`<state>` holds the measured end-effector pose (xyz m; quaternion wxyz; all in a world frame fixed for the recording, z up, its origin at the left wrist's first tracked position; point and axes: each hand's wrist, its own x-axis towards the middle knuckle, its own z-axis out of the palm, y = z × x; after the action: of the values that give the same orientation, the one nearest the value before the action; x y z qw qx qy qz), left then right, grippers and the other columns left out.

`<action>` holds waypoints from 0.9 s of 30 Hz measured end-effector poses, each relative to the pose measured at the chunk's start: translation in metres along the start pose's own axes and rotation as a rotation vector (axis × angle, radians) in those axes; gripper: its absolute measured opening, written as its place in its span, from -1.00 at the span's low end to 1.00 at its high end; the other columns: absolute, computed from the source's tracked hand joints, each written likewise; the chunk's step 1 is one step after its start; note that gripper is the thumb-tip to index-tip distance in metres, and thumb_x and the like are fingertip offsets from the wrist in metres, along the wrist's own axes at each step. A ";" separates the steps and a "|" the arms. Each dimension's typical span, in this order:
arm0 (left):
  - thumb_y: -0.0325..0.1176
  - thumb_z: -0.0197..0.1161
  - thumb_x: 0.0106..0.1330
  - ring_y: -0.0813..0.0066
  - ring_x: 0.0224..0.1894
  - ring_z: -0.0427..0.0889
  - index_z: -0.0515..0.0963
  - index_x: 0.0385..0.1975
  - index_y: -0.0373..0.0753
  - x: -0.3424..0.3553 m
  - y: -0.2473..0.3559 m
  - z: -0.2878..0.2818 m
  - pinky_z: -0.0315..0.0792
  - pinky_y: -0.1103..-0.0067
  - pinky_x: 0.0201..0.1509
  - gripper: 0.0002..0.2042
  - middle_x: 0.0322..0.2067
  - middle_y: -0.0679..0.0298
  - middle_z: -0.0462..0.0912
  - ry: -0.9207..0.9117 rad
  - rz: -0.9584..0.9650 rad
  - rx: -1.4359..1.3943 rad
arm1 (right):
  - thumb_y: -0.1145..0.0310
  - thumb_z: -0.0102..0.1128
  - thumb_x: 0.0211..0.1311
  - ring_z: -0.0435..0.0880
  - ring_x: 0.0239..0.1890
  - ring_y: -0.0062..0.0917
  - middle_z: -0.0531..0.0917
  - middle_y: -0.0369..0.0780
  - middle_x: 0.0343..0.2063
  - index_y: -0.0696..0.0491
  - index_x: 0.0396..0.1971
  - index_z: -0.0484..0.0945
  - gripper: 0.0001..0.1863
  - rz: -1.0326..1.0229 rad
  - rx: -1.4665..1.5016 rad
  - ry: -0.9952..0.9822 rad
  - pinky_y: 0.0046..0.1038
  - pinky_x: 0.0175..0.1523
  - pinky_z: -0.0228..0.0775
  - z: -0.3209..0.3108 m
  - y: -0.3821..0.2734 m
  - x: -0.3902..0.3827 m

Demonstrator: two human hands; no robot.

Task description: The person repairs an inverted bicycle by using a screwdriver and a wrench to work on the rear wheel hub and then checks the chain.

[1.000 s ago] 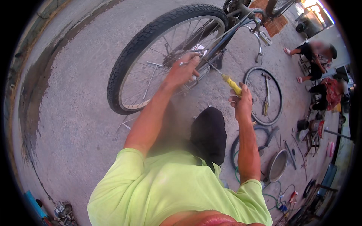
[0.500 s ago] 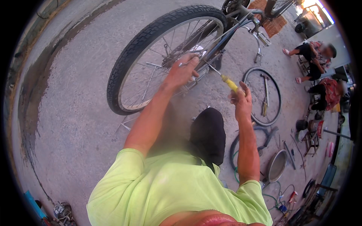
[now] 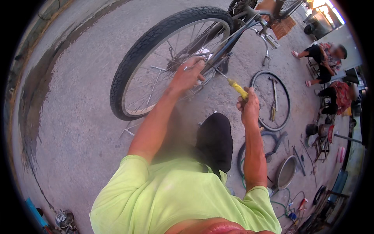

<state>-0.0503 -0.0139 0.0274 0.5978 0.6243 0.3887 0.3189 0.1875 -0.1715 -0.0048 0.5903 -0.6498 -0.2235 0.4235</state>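
A bicycle lies or leans with its black-tyred wheel towards me. At the hub side of that wheel is my left hand, its fingers curled together next to the frame tubes. A small shiny metal bit shows at those fingers, but what they grip is hidden. To the right, my right hand is closed round the yellow handle of a screwdriver. The screwdriver's shaft points up and left, its tip at the frame near the hub and close to my left hand.
A loose tyre ring lies at right around a hammer. Nearer are a dark inner tube, a metal basin and green hoses. Two people sit at the far right. A kickstand-like metal rod is below the wheel.
The fingers of my right hand have closed further round the screwdriver handle, and the hand has turned slightly. My left hand has stayed at the hub.
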 end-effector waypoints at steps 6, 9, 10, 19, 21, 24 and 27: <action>0.01 -0.02 0.56 0.48 -0.36 0.69 0.43 0.28 -0.25 0.015 0.001 0.011 0.52 0.53 -0.33 -0.49 -0.23 0.15 0.71 -0.004 -0.045 0.136 | 0.18 0.17 0.47 0.65 -0.39 -0.61 0.64 -0.20 -0.29 0.12 0.35 0.30 -0.42 -0.292 0.045 -0.016 -0.59 -0.42 0.42 -0.010 0.001 0.004; -0.03 0.01 0.56 0.49 -0.34 0.71 0.44 0.26 -0.33 0.004 -0.011 -0.005 0.49 0.63 -0.43 -0.49 0.00 0.12 0.67 0.047 -0.002 -0.028 | 0.10 0.12 0.49 0.64 -0.49 -0.61 0.66 -0.21 -0.44 0.14 0.31 0.31 -0.43 -0.072 -0.075 0.061 -0.59 -0.41 0.44 0.014 -0.015 -0.002; -0.04 0.02 0.56 0.50 -0.34 0.72 0.44 0.26 -0.33 0.006 -0.009 -0.001 0.48 0.65 -0.45 -0.50 0.02 0.12 0.66 0.033 -0.001 -0.034 | 0.08 0.11 0.49 0.64 -0.51 -0.60 0.66 -0.21 -0.45 0.14 0.30 0.32 -0.43 -0.014 -0.040 0.089 -0.59 -0.41 0.44 0.017 -0.019 -0.005; 0.08 -0.06 0.58 0.48 -0.41 0.74 0.39 0.32 -0.23 0.012 -0.013 0.004 0.55 0.64 -0.46 -0.45 -0.42 0.09 0.72 0.012 0.040 0.081 | 0.10 0.09 0.49 0.68 -0.46 -0.56 0.68 -0.18 -0.34 0.14 0.30 0.29 -0.44 -0.096 0.016 0.028 -0.56 -0.42 0.45 0.001 -0.006 -0.005; -0.02 0.00 0.57 0.47 -0.34 0.74 0.44 0.25 -0.33 0.008 -0.011 0.005 0.52 0.63 -0.47 -0.49 0.03 0.09 0.65 0.027 0.019 0.050 | 0.13 0.09 0.49 0.69 -0.42 -0.55 0.68 -0.19 -0.32 0.14 0.31 0.29 -0.44 0.020 -0.046 0.029 -0.55 -0.37 0.46 0.003 -0.020 -0.008; -0.03 -0.01 0.57 0.48 -0.34 0.74 0.44 0.26 -0.33 0.005 -0.002 0.010 0.52 0.63 -0.48 -0.50 -0.03 0.08 0.67 0.031 -0.010 0.034 | 0.07 0.08 0.50 0.68 -0.49 -0.55 0.67 -0.18 -0.37 0.16 0.27 0.32 -0.44 -0.053 0.050 0.057 -0.56 -0.42 0.44 0.006 -0.022 -0.015; -0.04 -0.01 0.57 0.48 -0.35 0.74 0.44 0.25 -0.33 0.007 -0.004 0.007 0.52 0.62 -0.50 -0.51 -0.06 0.09 0.67 -0.007 -0.065 0.054 | 0.01 0.07 0.49 0.66 -0.52 -0.56 0.68 -0.16 -0.36 0.18 0.25 0.34 -0.42 -0.143 0.098 0.064 -0.56 -0.45 0.42 0.009 -0.014 -0.017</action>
<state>-0.0410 -0.0113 0.0221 0.5922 0.6284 0.4153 0.2863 0.1738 -0.1770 0.0145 0.6571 -0.6157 -0.2293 0.3696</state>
